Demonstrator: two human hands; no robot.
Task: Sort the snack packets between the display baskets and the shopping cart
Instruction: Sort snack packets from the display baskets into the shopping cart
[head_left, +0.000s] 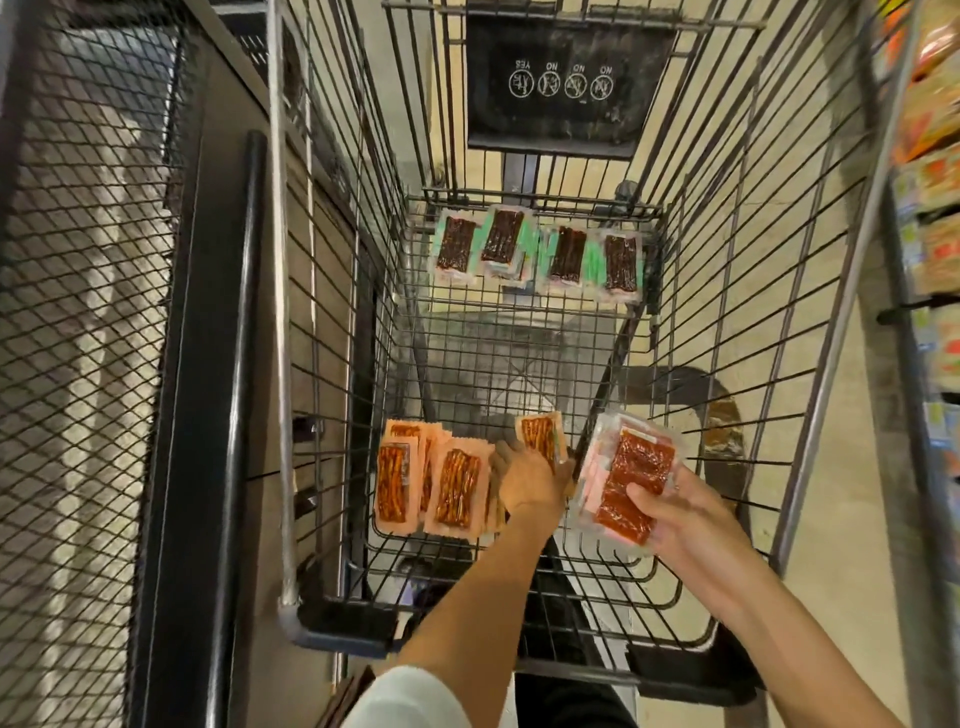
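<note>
- Two hands reached down into the shopping cart (727, 291). The left hand (524, 480) was lower and deeper, and the right hand (675, 519) was higher, by the right wall.
- The left hand was turned back-up with its fingers closed on the near end of a single orange packet (540, 439). Most of the fingers were hidden under it.
- That packet pointed away from the person, tipped slightly to the left.
- The right hand curled round the near end of a red packet (634, 478), thumb on top. More clear wrappers seemed stacked beneath it, though I could not count them.
- The orange pile (421, 483) lay just left of the left hand on the cart floor, at the near left corner. Its packets overlapped, long sides running away from the person.
- The left hand was plainly nearer that pile. A short move left, keeping the same heading, would likely set the held packet among its kind.
- Four green packets (535, 254) lay in a row at the far end, well apart from both hands.
- No red group showed on the cart floor, so where the right hand's load should go was unclear.
- Beyond the cart stood a mesh panel (88, 364) on the left and stocked shelves (935, 249) on the right, blurred.
</note>
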